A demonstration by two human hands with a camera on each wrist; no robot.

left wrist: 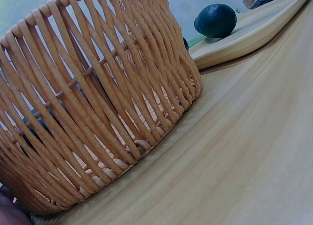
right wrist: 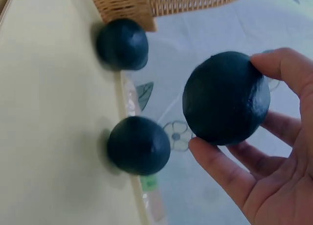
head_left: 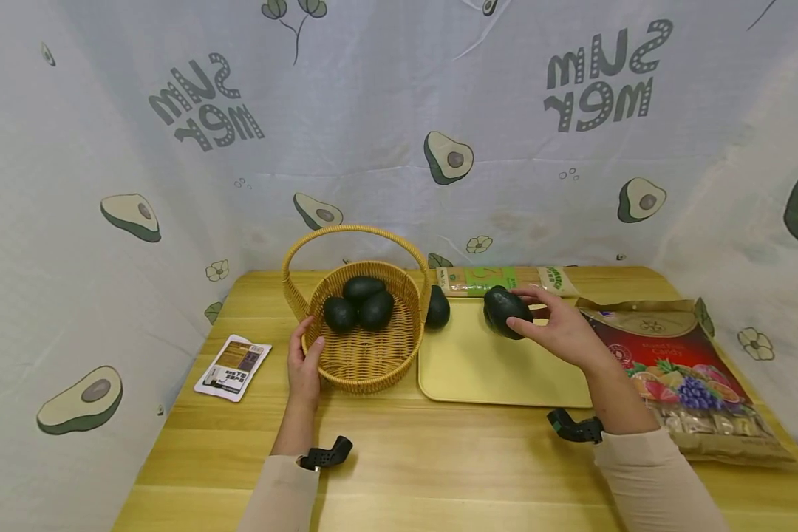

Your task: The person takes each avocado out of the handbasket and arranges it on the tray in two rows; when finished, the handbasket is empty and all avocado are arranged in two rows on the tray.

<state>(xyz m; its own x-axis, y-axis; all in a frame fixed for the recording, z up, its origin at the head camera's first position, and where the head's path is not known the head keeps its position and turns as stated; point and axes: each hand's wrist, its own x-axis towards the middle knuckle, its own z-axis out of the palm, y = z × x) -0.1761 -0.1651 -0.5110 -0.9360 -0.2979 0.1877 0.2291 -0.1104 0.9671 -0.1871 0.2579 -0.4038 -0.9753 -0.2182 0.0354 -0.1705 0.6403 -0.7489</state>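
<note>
My right hand (head_left: 561,332) grips a dark green avocado (right wrist: 226,98) between thumb and fingertips, over the yellow tray (head_left: 499,377). Two more avocados stand on the tray in the right wrist view: one avocado (right wrist: 122,44) by the basket, and another avocado (right wrist: 139,146) that the held one mostly hides in the head view. At the left side of the wicker basket (head_left: 406,355), my left hand (head_left: 304,369) holds the rim, thumb over the inside. Three avocados (head_left: 375,310) lie in the basket. Its tall handle arches above them.
Behind the tray lies a long clear packet (head_left: 485,279) with a green label. A large red candy bag (head_left: 691,377) rests at the tray's right, under my right forearm. Left of the basket is a small white pouch (head_left: 233,367). A printed curtain (head_left: 386,148) hangs behind the table.
</note>
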